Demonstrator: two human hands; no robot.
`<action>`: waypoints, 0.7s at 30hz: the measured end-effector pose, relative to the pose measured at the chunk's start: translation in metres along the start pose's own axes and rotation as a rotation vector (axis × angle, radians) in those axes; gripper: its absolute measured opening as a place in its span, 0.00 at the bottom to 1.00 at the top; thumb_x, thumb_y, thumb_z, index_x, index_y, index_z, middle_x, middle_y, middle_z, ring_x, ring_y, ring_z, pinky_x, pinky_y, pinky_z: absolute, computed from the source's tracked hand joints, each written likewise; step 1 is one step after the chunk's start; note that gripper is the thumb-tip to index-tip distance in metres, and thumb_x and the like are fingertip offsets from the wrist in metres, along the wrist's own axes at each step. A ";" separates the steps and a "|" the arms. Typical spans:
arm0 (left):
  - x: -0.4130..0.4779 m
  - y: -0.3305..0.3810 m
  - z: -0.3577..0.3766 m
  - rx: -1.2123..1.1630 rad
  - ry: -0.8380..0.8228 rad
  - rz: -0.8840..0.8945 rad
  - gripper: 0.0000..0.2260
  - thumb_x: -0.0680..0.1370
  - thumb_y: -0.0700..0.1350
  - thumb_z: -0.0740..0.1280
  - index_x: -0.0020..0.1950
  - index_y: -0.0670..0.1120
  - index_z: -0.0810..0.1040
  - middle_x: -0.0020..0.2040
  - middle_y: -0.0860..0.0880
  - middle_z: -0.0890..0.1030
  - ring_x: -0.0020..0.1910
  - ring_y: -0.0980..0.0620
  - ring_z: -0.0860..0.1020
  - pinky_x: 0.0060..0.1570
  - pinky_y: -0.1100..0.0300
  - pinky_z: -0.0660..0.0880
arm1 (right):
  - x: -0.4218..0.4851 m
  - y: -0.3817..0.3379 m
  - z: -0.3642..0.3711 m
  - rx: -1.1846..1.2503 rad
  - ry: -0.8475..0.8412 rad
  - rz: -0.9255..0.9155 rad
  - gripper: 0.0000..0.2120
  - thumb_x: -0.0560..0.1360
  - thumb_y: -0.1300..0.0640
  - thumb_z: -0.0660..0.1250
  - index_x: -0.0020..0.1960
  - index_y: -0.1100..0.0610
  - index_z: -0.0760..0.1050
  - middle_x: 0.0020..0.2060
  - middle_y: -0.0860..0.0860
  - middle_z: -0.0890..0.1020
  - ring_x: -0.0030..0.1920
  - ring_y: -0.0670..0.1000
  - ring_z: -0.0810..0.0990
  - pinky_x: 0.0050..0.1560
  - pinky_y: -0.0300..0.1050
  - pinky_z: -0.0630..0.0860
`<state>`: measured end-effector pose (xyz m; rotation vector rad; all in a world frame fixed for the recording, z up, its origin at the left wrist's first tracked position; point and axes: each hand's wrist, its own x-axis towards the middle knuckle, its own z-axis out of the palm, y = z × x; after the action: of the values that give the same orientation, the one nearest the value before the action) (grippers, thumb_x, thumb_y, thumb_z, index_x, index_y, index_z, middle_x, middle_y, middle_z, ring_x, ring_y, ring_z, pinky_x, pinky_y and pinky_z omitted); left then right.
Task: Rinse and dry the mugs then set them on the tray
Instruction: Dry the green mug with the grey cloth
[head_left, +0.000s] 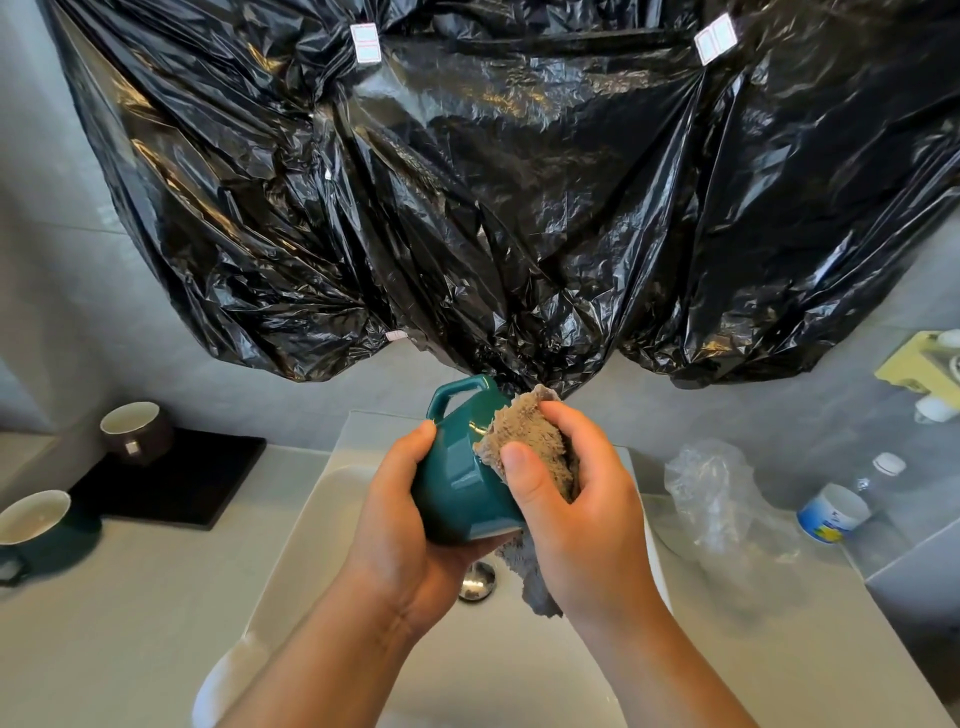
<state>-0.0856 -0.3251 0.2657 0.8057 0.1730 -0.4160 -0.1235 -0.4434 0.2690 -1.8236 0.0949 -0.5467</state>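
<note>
My left hand (400, 509) grips a teal mug (460, 467) above the white sink (311, 519), tilted with its handle up and away from me. My right hand (566, 493) holds a grey-brown cloth (530, 441) pressed against the mug's right side; a loose end of the cloth hangs below. On the counter at the left, a brown mug (136, 431) stands on a black tray (176, 475). A dark green mug (36, 525) with a white inside stands on the counter in front of the tray.
Black plastic sheeting (467, 182) covers the wall above the sink and hides the tap. The sink drain (478, 582) shows below the mug. A crumpled clear bag (717, 493) and a plastic bottle (852, 499) lie on the right counter. A yellow holder (919, 369) hangs on the right wall.
</note>
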 end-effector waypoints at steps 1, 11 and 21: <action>0.000 0.000 0.002 -0.006 0.013 -0.003 0.20 0.79 0.55 0.61 0.58 0.44 0.85 0.55 0.40 0.86 0.54 0.39 0.84 0.57 0.39 0.78 | -0.001 -0.001 0.001 0.006 0.000 -0.005 0.24 0.65 0.34 0.64 0.60 0.37 0.72 0.58 0.40 0.80 0.59 0.39 0.78 0.55 0.33 0.77; 0.006 0.004 -0.002 0.003 0.055 -0.063 0.16 0.78 0.55 0.63 0.45 0.47 0.86 0.44 0.44 0.86 0.36 0.45 0.85 0.38 0.50 0.81 | -0.009 0.012 -0.016 -0.068 -0.154 -0.122 0.24 0.71 0.40 0.65 0.66 0.36 0.68 0.68 0.35 0.72 0.70 0.36 0.69 0.63 0.26 0.67; 0.004 0.005 0.002 0.060 0.037 0.050 0.18 0.79 0.54 0.61 0.44 0.48 0.88 0.47 0.43 0.87 0.40 0.45 0.85 0.48 0.45 0.80 | -0.008 0.006 -0.008 -0.184 -0.205 -0.186 0.21 0.80 0.41 0.52 0.72 0.36 0.66 0.77 0.37 0.62 0.78 0.38 0.55 0.78 0.49 0.60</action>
<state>-0.0798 -0.3245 0.2692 0.8755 0.1749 -0.3610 -0.1328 -0.4493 0.2625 -2.0711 -0.1700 -0.4900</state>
